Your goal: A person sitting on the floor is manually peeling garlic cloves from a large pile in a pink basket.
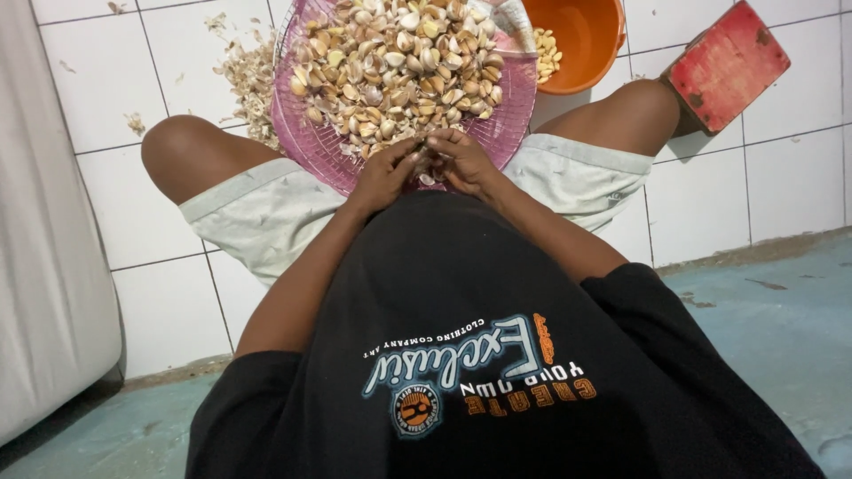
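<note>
Both hands (426, 164) pinch one garlic clove (427, 178) (barely visible) at the pink basket's (293, 133) near rim.

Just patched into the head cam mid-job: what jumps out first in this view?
The pink mesh basket heaped with unpeeled garlic cloves, resting between the seated person's knees at top centre. At its near rim the left hand and right hand meet over one clove. Behind it, upper right, an orange bowl holds a few peeled cloves.
</note>
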